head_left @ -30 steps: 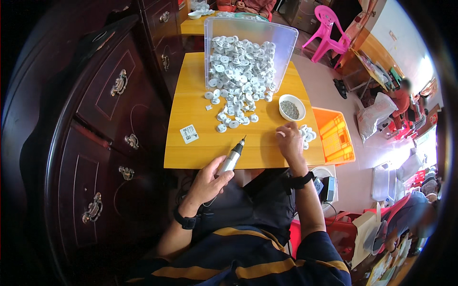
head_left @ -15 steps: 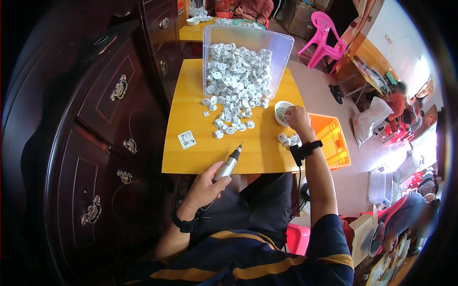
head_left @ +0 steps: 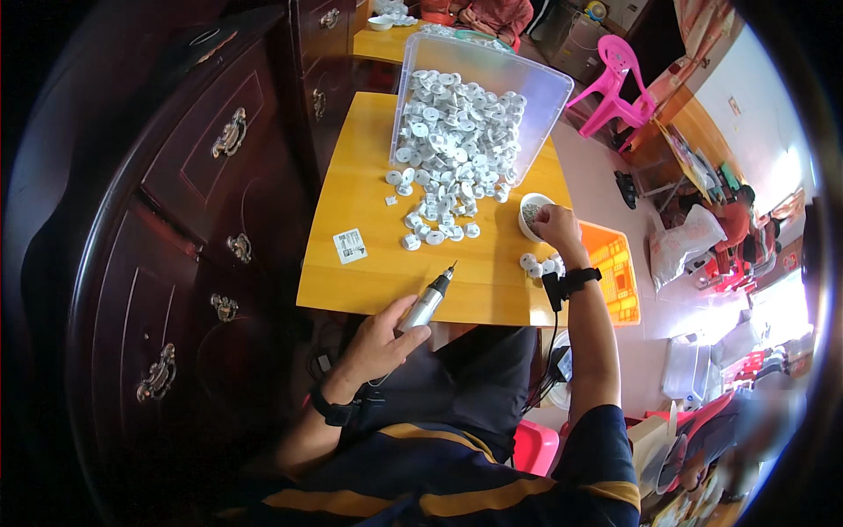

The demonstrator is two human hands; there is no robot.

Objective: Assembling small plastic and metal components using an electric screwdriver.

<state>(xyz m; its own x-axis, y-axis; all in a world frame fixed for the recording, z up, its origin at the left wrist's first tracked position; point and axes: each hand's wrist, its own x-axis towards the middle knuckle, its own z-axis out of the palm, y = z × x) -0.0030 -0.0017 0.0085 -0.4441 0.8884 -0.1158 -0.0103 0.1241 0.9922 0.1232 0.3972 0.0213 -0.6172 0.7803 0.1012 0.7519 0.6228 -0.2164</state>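
My left hand (head_left: 372, 348) is wrapped round a silver electric screwdriver (head_left: 427, 305), its thin bit pointing up and away over the table's near edge. My right hand (head_left: 560, 232) reaches into a small white bowl (head_left: 524, 227) of tiny grey metal pieces (head_left: 530, 212), probably screws. Its fingers are pinched together at the bowl's edge; what they hold, if anything, is hidden. Beyond the screwdriver, many round white plastic parts (head_left: 452, 167) spill from a clear plastic bin (head_left: 549, 104) tipped on its side. Beside my right wrist lie several more white parts (head_left: 530, 265).
An orange plastic basket (head_left: 622, 279) stands against the right side of the yellow table (head_left: 338, 180). A printed white card (head_left: 349, 247) lies at left. Dark wooden drawers (head_left: 211, 176) rise close on my left. A pink chair (head_left: 619, 83) and other people are farther off.
The view has shifted and tilted slightly. My right hand stays at the bowl, its fingers a little lower against the rim. My left hand still grips the screwdriver.
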